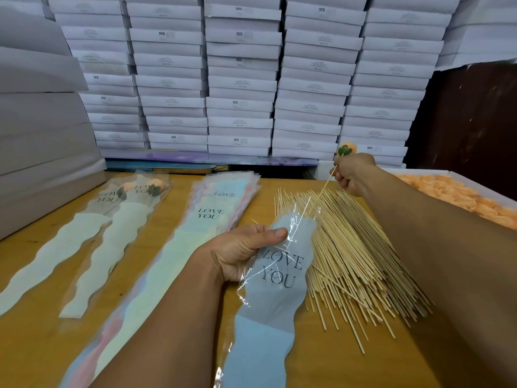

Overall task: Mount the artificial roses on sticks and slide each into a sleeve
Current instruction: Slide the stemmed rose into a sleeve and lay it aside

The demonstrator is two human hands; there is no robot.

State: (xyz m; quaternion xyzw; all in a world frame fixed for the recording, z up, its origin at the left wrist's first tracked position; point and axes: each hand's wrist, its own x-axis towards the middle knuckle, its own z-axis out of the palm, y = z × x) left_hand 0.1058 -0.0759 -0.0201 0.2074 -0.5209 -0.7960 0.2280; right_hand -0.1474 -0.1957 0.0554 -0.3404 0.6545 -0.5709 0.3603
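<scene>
Progress: two sleeved roses (127, 191) lie finished on the bench (179, 191), far left of both hands; a third is mid-assembly.
Left hand (246, 252): fingers and thumb pinch the upper edge of a blue "LOVE YOU" sleeve (275, 298), which runs from the fingers back toward the body.
Right hand (353, 175): fingers clenched round a stick (321, 191) just under a peach rose (347, 149); green calyx and some petal show above the knuckles.
Stick tip: slants down from the right fingers to the clear mouth of the sleeve; appears just inside it, film glare leaves this uncertain.
Step in hand (judgement): rose is mounted; sliding into the sleeve barely begun.
Stock, sticks: loose pile (352, 259) between the two hands, large.
Stock, sleeves: stack (207, 217) left of the left fingers, thick.
Stock, roses: tray of peach roses (458, 194) right of the right fingers, many.
Remaining (judgement): most of the job.
</scene>
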